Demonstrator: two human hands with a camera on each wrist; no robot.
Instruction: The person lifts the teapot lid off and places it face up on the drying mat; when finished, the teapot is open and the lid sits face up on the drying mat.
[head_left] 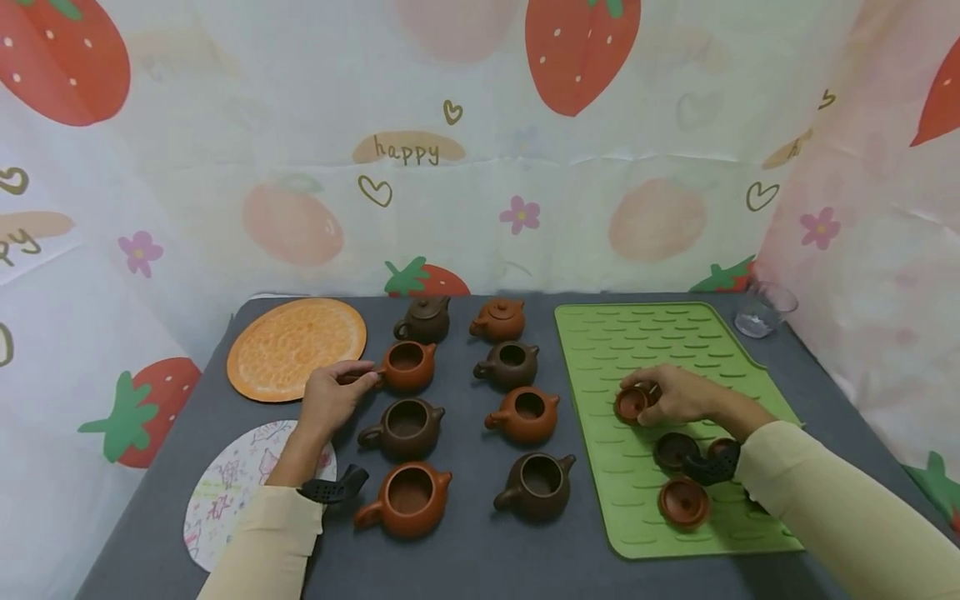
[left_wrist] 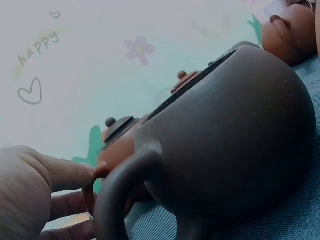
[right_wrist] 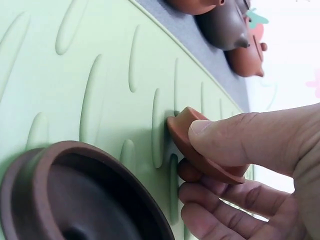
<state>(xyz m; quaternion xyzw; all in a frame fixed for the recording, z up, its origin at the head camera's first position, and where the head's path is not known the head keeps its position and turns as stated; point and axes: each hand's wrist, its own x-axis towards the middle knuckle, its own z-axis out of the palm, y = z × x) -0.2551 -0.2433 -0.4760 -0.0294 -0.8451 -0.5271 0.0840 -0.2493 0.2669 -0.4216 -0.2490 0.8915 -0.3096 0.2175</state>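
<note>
My left hand point(head_left: 335, 396) pinches the handle of an open reddish-brown clay teapot point(head_left: 407, 367) in the left column. In the left wrist view, a dark brown teapot point(left_wrist: 235, 135) stands in front and partly covers that teapot. My right hand point(head_left: 678, 393) holds a reddish-brown teapot lid point(head_left: 630, 404) by its edge, thumb on one side and fingers on the other, knob downward in the right wrist view. On the green mat point(head_left: 600, 508) beneath lie a dark lid point(head_left: 675, 450) and a reddish lid point(head_left: 684, 504); another reddish lid is partly hidden by my wrist.
Two columns of clay teapots stand on the grey table. The two at the back, one dark point(head_left: 423, 318) and one reddish point(head_left: 501, 318), wear lids. An orange round mat point(head_left: 296, 350) and a patterned round mat point(head_left: 225, 483) lie left. A clear glass point(head_left: 762, 308) stands back right.
</note>
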